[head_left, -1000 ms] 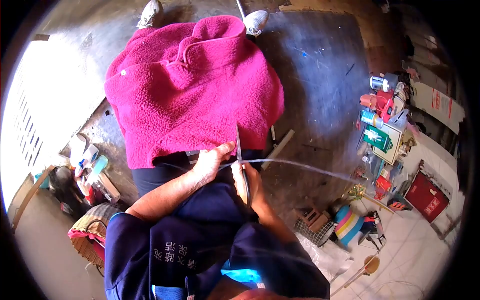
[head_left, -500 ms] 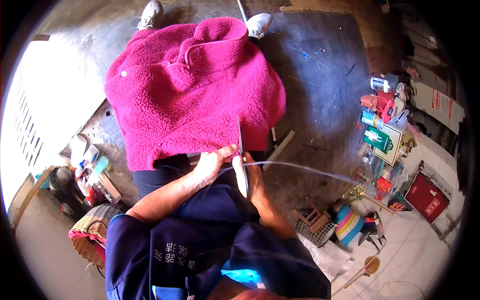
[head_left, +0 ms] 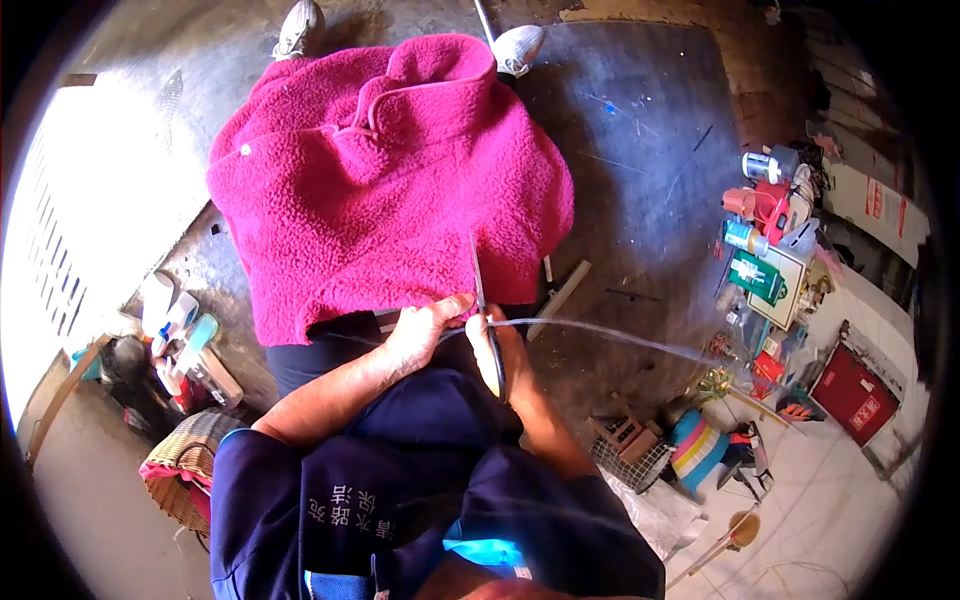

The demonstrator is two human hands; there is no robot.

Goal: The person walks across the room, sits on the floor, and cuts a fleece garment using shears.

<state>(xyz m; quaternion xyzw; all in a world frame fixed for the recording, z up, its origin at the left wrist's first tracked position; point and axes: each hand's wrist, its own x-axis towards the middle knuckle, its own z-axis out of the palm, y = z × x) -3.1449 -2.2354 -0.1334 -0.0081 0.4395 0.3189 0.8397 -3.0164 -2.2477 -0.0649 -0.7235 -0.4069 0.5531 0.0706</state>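
Observation:
A bright pink fleece garment [head_left: 400,200] lies spread over my lap and knees, its lower edge close to my hands. My left hand [head_left: 425,332] pinches that edge between thumb and fingers. Closed around the handles of a pair of scissors [head_left: 478,275], my right hand [head_left: 500,345] is right beside the left one. The blades point away from me and lie against the fleece, near the pinched edge. Whether they are parted is too fine to make out. Part of the garment's edge is hidden behind my fingers.
A wicker basket [head_left: 185,465] stands at my left, near bottles and brushes [head_left: 200,360]. Bottles, boxes and a green package [head_left: 757,277] crowd the right side. A wire basket [head_left: 635,455] sits lower right. My shoes [head_left: 518,50] rest on the dark floor.
The scissors' tips have shifted very slightly left. Both hands stay in nearly the same place, and the fleece has barely moved.

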